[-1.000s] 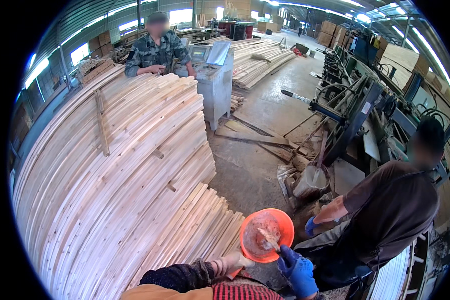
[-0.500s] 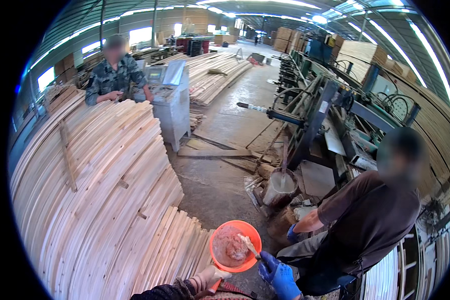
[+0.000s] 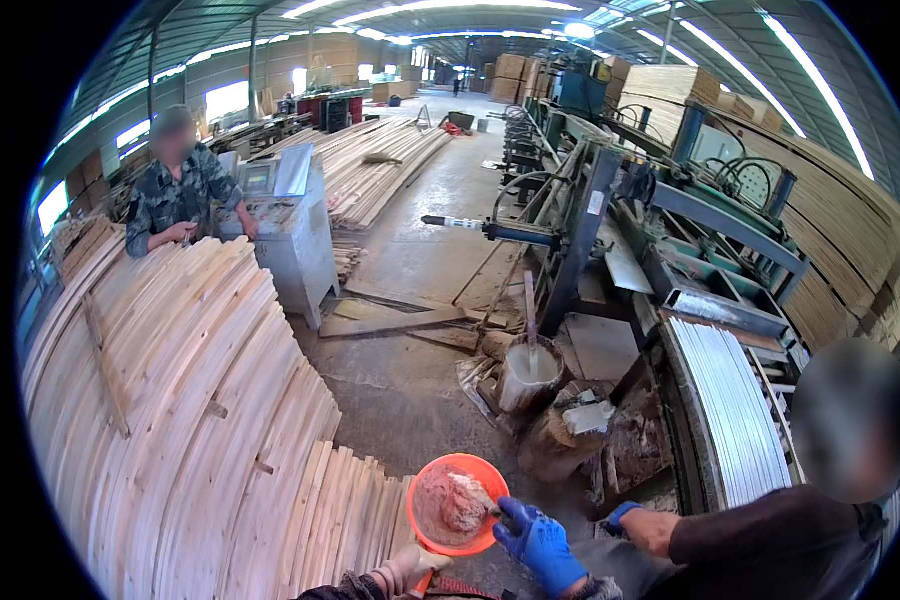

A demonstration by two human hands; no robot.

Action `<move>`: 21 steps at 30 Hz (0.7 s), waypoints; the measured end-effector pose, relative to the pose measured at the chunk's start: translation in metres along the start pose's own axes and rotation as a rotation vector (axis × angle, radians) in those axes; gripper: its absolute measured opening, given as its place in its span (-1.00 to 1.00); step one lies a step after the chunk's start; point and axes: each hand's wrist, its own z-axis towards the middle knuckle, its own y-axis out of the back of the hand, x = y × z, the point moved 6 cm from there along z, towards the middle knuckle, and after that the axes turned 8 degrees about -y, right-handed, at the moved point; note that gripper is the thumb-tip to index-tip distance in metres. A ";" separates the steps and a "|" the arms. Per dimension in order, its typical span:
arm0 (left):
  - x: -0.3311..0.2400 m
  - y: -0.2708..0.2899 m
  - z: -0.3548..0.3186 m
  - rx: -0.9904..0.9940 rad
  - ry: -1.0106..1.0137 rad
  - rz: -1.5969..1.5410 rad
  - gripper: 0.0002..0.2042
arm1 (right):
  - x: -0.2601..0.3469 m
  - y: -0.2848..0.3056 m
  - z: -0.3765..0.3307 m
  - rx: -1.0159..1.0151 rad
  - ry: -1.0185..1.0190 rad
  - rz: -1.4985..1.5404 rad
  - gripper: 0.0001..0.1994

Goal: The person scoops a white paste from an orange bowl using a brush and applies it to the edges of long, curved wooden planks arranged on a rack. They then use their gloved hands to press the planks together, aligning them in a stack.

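Note:
My left hand [image 3: 407,566], in a light glove, holds an orange plastic dipper [image 3: 495,478] with its short handle pointing down toward me. Pinkish-brown paste [image 3: 448,503] fills much of it, heaped and paler near the middle. My right hand [image 3: 542,548], in a blue glove, is closed round a short-handled tool [image 3: 491,508] at the dipper's right rim. The tool's head is sunk in the paste, so whether it is a brush or a spatula cannot be made out. Just left of the dipper rises a large stack of wooden strips [image 3: 190,400].
At right a co-worker [image 3: 770,545] leans beside a press machine [image 3: 590,230] holding pale strips [image 3: 730,410]. Ahead stand a bucket of whitish liquid [image 3: 532,372] and a crusted drum [image 3: 560,440]. Another person [image 3: 175,190] stands behind the stack, by a control cabinet [image 3: 285,235].
The tool's head has gone from showing above the paste to being sunk in it. The right co-worker has moved lower and further right, uncovering the strips on the machine. My view has shifted right.

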 end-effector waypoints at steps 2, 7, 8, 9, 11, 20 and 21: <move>0.004 0.003 0.002 0.036 -0.007 0.023 -0.64 | -0.004 -0.004 0.014 0.064 -0.059 -0.031 -0.53; -0.015 -0.005 -0.002 0.023 -0.076 -0.050 -0.75 | -0.040 -0.030 0.025 0.057 -0.075 -0.107 -0.64; -0.017 -0.005 0.002 0.018 -0.064 -0.024 -0.72 | -0.040 -0.028 0.024 0.048 -0.103 -0.084 -0.66; -0.016 -0.003 0.009 0.020 -0.086 0.038 -0.70 | -0.041 -0.029 0.020 0.060 -0.133 -0.071 -0.67; -0.008 0.000 0.023 0.075 -0.015 0.174 -0.62 | -0.038 -0.025 0.012 0.063 -0.188 -0.049 -0.68; -0.055 -0.022 0.008 -0.097 -0.171 0.171 -0.67 | -0.036 -0.003 0.004 0.234 -0.479 0.636 -0.63; -0.065 -0.026 0.003 -0.091 -0.183 0.174 -0.71 | -0.029 0.005 0.001 0.209 -0.479 0.722 -0.63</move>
